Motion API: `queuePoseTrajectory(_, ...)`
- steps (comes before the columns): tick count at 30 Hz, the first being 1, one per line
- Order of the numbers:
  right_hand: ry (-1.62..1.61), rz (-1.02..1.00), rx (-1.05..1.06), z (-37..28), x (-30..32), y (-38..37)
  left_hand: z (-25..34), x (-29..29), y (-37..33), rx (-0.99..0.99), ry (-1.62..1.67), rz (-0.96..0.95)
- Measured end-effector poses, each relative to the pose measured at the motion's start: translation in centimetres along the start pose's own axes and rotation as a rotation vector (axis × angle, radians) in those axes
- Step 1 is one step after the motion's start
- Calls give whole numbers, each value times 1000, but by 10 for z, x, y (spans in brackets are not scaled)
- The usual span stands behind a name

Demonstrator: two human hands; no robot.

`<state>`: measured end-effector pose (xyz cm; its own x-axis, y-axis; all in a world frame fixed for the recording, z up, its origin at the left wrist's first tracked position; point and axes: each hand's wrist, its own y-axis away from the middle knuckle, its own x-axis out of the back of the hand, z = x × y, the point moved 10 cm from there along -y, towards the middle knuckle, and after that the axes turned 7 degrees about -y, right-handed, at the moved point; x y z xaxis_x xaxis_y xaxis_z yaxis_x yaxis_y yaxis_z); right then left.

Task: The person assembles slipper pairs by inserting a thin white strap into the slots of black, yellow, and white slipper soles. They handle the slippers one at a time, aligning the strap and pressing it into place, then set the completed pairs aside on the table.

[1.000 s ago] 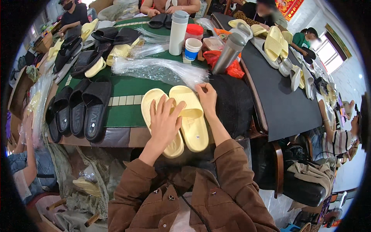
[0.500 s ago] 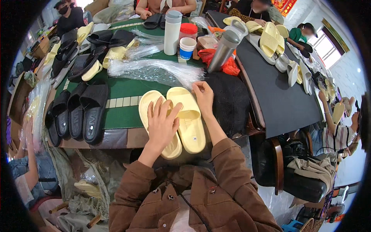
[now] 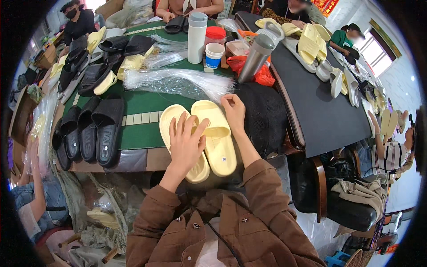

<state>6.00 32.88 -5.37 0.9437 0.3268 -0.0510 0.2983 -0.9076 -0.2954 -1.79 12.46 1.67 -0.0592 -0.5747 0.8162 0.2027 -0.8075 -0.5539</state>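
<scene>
"Green bench (image 3: 142, 138) the same?"

"Yes, but two yellow soles (image 3: 390, 123) now show by the striped-shirt worker (image 3: 386, 156); one before."

"Our slippers (image 3: 221, 153)?"

"Unmoved, side by side at the near edge. Left hand (image 3: 184, 140): fingers spread across the left one. Right hand (image 3: 234, 115): fingers bunched by the strands (image 3: 178, 82); any grip I can't make out."
</scene>
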Motion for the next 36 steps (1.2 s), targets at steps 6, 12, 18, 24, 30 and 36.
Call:
queuePoseTrajectory(6,5,-5,42,-7,-2,1,-8,-4,-9,-133,62,-20)
queuePoseTrajectory(12,136,13,241,-26,-1,6,-12,2,-12,-162,98,6)
queuePoseTrajectory(18,134,93,262,-56,13,32,-10,4,-7,-141,104,3)
queuePoseTrajectory(24,-45,-59,270,-101,2,67,-39,19,-8,154,632,44)
queuePoseTrajectory(30,91,-384,533,-165,-27,140,-29,27,8,327,948,-9)
queuePoseTrajectory(36,-82,-663,317,-158,-52,201,-27,13,31,468,1253,-119)
